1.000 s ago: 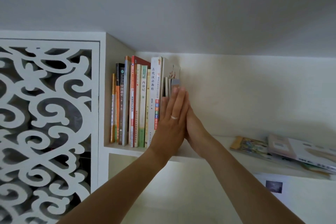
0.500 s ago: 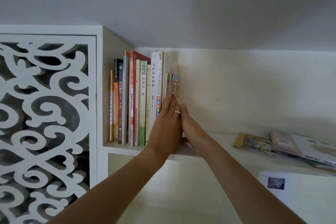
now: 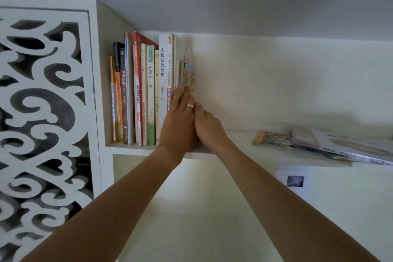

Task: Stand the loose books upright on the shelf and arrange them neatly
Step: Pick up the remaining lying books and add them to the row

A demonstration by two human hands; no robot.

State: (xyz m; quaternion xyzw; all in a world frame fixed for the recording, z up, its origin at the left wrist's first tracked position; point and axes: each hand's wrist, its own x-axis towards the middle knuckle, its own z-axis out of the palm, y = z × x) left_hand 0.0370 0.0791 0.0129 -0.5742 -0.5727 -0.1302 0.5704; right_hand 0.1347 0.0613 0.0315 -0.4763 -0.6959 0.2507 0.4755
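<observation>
- Left hand (image 3: 180,125) lies flat against the right end of the upright row (image 3: 148,91), fingers (image 3: 182,98) straight and pressed together, a ring (image 3: 190,105) on one of them.
- Right hand (image 3: 207,125) sits just beside it, palm toward the left hand; its fingers point into the shelf and are mostly hidden, so cannot tell whether they pinch anything.
- Task's things: the row stands at the left end of the shelf (image 3: 234,136) against the side wall. The thin end books (image 3: 187,76) are shorter than the tall white spine (image 3: 163,83) next to them. A loose pile (image 3: 319,142) lies flat, well apart to the right.
- Risk: the thin end books have no bookend and only the hands seem to hold them. If both hands let go together, they likely lean right or slide flat.
- Risk: the red book (image 3: 138,91) is tilted, so the row is not packed tight. A sideways push could shift the lean rather than close the gap.
- Risk: the thin books are probably floppy, and pressing low on them may bow the covers instead of squaring them.
- Risk: the loose pile overhangs the shelf front edge. A careless reach could drag the top book off.
- Judgement: the task is partly done, as the flat pile is not yet stood up.
</observation>
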